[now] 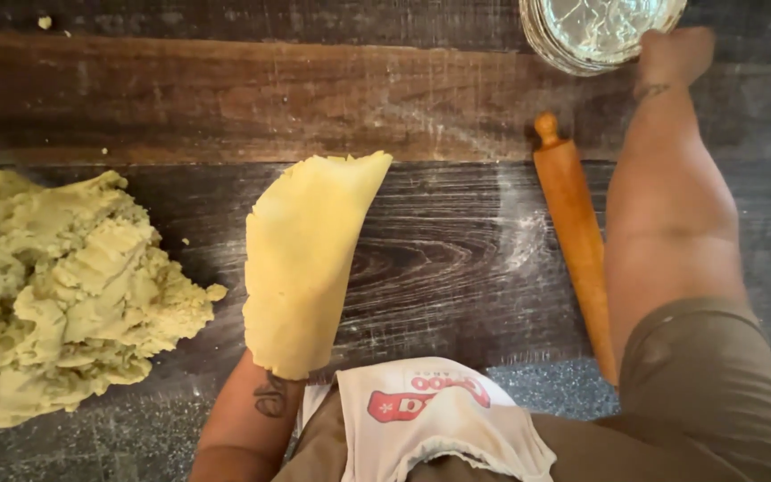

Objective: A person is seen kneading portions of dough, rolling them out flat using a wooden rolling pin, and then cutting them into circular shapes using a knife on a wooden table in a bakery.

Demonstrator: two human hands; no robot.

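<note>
A flattened sheet of pale yellow dough (305,259) is draped over my left hand, which is hidden beneath it; only my tattooed forearm shows below. It is lifted above the dark wooden board (439,259). My right hand (675,55) reaches far up to the rim of a glass bowl (595,31) at the top right, fingers closed near its edge. A wooden rolling pin (577,236) lies on the board just left of my right arm.
A big rough mound of yellowish dough (55,290) fills the left side. Flour dusts the board around the rolling pin. A white cloth with a red print (435,415) hangs at my waist at the bottom edge.
</note>
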